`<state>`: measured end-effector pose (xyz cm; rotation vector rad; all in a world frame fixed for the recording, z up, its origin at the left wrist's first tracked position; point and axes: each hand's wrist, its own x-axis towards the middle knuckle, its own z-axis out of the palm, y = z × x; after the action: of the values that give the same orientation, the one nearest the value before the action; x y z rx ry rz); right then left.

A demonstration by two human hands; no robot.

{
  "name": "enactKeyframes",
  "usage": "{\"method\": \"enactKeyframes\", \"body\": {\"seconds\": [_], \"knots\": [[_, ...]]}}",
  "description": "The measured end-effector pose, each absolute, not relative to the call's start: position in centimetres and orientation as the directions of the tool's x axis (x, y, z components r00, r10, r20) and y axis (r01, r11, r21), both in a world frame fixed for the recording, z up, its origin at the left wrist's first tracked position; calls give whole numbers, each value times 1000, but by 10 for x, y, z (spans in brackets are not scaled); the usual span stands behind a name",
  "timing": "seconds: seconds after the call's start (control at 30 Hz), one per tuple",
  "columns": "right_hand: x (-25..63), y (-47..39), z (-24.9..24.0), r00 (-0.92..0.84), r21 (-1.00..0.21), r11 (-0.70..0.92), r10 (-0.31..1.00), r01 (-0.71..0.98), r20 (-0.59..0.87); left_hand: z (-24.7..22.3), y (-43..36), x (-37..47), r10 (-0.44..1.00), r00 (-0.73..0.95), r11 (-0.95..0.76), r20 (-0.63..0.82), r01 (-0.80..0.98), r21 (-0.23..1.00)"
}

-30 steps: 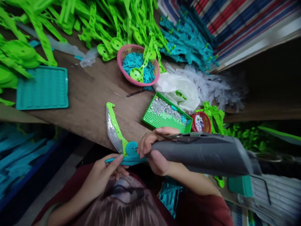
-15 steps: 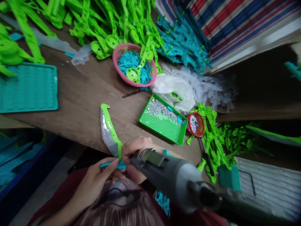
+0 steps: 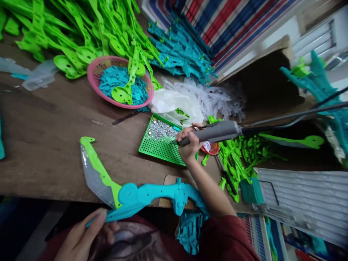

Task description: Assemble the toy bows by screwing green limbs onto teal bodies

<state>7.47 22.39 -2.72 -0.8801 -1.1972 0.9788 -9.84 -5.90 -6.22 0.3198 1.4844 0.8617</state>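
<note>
Near the table's front edge lies a toy weapon of plastic, with a blue body point(image 3: 154, 192) and a lime-green and clear curved blade point(image 3: 99, 170). My left hand point(image 3: 88, 230) pinches the pointed blue end of that body below the blade. My right hand point(image 3: 189, 143) is wrapped round a grey electric screwdriver point(image 3: 217, 132), its cable running off to the right. The tip of the screwdriver is over the green perforated tray point(image 3: 165, 154), where many small silver screws point(image 3: 160, 130) lie. Whether a screw sits on the tip I cannot tell.
A pink basket point(image 3: 94, 85) of small blue pieces stands behind the tray. Piles of lime-green parts point(image 3: 78, 32) and blue parts point(image 3: 182, 54) fill the back. A white plastic bag point(image 3: 174, 103), a small red basket point(image 3: 214, 148) and a black-handled tool point(image 3: 230, 183) lie nearby.
My right hand has moved with the screwdriver from the toy weapon, up and right to the screw tray. The blue body is now exposed. My left hand keeps its pinch; the view has shifted.
</note>
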Motion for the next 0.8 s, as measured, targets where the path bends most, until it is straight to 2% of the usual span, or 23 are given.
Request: {"method": "enactKeyframes", "body": {"seconds": [0.13, 0.33, 0.53, 0.6, 0.67, 0.73, 0.8], "knots": [[74, 224, -40, 66, -944, 316, 948, -94, 311, -60, -57, -101, 665, -120, 694, -737, -266, 669], [77, 231, -46, 32, -944, 327, 945, -50, 326, -62, -58, -99, 669, -117, 673, -734, -324, 665], [61, 178, 4, 36, -911, 367, 930, -188, 367, -60, -50, -99, 751, -112, 603, -651, -287, 745], [48, 136, 22, -144, -923, 291, 932, -252, 333, -56, -47, -101, 766, -101, 593, -634, -267, 759], [37, 93, 29, -397, -943, 180, 873, -280, 285, -53, -44, -101, 768, -96, 594, -633, -262, 760], [29, 58, 20, -519, -947, 124, 811, -298, 269, -51, -42, -102, 773, -93, 589, -628, -265, 764], [26, 38, -1, -608, -967, 71, 765, -246, 212, -52, -42, -101, 786, -85, 574, -613, -270, 773]]}}
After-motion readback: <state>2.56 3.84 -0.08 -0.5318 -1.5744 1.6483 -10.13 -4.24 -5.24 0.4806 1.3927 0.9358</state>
